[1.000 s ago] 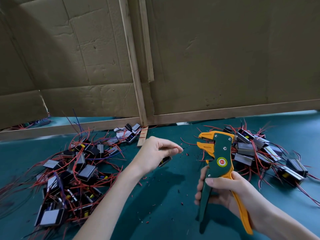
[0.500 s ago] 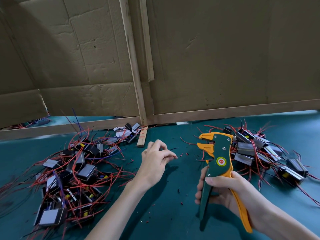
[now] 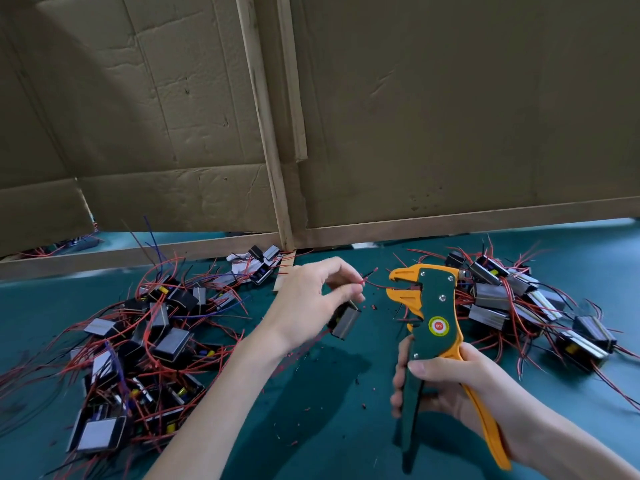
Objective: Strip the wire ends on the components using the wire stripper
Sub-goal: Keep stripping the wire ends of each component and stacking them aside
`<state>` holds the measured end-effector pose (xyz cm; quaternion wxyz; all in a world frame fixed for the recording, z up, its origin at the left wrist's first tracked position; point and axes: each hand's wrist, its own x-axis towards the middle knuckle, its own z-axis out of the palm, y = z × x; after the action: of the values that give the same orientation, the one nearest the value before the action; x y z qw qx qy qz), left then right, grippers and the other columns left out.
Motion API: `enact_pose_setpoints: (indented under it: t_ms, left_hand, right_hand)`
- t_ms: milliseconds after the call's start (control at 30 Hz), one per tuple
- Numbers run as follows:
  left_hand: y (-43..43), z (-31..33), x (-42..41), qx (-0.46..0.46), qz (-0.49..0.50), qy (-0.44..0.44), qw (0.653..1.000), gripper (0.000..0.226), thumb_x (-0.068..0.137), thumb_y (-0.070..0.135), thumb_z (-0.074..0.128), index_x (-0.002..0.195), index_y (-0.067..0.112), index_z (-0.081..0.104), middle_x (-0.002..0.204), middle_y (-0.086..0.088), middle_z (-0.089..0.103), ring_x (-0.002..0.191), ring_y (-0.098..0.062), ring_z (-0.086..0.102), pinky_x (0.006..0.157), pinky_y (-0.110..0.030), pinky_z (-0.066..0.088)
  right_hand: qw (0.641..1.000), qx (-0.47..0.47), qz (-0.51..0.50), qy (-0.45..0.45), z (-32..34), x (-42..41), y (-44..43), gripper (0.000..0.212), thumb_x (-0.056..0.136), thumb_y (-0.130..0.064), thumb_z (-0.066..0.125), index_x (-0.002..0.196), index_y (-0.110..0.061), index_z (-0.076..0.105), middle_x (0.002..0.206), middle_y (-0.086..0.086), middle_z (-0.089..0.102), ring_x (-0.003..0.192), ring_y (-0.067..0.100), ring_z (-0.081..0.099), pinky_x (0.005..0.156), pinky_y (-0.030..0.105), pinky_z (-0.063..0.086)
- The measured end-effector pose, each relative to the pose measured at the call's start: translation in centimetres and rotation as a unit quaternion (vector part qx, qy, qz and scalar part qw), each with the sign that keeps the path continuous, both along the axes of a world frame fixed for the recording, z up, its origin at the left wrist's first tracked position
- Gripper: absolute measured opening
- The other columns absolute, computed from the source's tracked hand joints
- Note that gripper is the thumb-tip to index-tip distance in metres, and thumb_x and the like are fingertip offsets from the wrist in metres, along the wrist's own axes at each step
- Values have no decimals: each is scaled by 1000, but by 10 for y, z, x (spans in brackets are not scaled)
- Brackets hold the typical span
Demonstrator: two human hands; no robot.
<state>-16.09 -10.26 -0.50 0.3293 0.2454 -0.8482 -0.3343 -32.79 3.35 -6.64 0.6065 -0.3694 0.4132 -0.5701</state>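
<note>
My right hand [image 3: 446, 386] grips the green and orange wire stripper [image 3: 429, 320] by its handles, jaws upright and pointing left. My left hand [image 3: 311, 299] pinches a thin red wire [image 3: 369, 280] between thumb and fingers, just left of the jaws. A small black and silver component [image 3: 344, 322] hangs below that hand on the wire. The wire's free end points toward the stripper's jaws with a small gap between them.
A pile of components with red wires [image 3: 138, 341] lies on the green table at the left. A second pile [image 3: 519, 303] sits behind the stripper at the right. Cardboard panels on a wooden frame [image 3: 277, 168] stand along the back. Bits of stripped insulation [image 3: 311, 410] dot the mat.
My left hand has risen off the table and moved right, lifting a component by its red wire toward the stripper's jaws. My right hand and the stripper have barely moved.
</note>
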Motion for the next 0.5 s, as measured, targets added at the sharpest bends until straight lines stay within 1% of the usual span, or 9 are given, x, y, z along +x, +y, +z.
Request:
enact_pose_setpoints:
  t_ms: [67,133,200,267,333,400,433,500]
  left_hand:
    - [4,4,-2,44,-15,13,999,5,91,13,65,87,17,64,79,7,75,80,-5,70,82,-18,51]
    - [7,5,-3,91,-32,36,995,5,92,9,62,88,12,61,82,1,76,82,-10,71,83,-21,52]
    - [9,6,-3,121,-49,56,990,4,93,6,60,90,8,59,83,-4,75,82,-14,71,83,-22,53]
    - [10,8,-4,139,-62,74,986,3,94,6,58,91,8,58,83,-3,75,83,-12,70,82,-20,51]
    - [11,8,-4,146,-60,89,983,5,94,7,59,91,11,61,81,1,74,83,-7,67,81,-15,49]
    - [12,9,-5,141,-57,90,984,7,93,9,59,91,14,64,77,5,73,81,-3,65,79,-12,47]
    - [13,9,-5,132,-55,81,986,8,93,11,60,91,15,66,76,7,72,80,-2,64,80,-13,47]
    - [13,10,-5,106,-51,56,991,10,93,13,61,90,19,69,78,6,71,81,-5,65,84,-19,49]
  right_hand:
    - [1000,1,0,-2,1,1,1,31,53,-11,82,81,-1,72,79,29,62,70,44,66,67,52,56]
    - [1000,-1,-1,-5,3,2,2,30,52,-11,82,79,-1,72,77,29,62,68,43,66,66,51,56]
    - [1000,-3,-5,-9,5,3,2,29,51,-10,81,78,-1,72,76,29,62,67,43,65,64,50,56]
    - [1000,-4,-10,-15,7,3,2,30,50,-9,81,77,0,72,76,29,61,66,43,65,63,51,57]
    - [1000,-4,-13,-23,7,2,2,28,50,-7,80,76,1,71,75,30,61,65,44,65,63,51,57]
    - [1000,-9,-11,-27,8,3,2,22,55,-3,77,76,2,71,75,31,60,65,44,65,62,51,56]
    - [999,-12,-9,-29,9,3,3,22,55,-2,76,76,2,71,75,31,60,65,44,65,62,51,56]
    - [999,-15,-4,-32,9,3,3,27,51,-5,78,76,2,71,75,31,60,65,44,65,62,51,56]
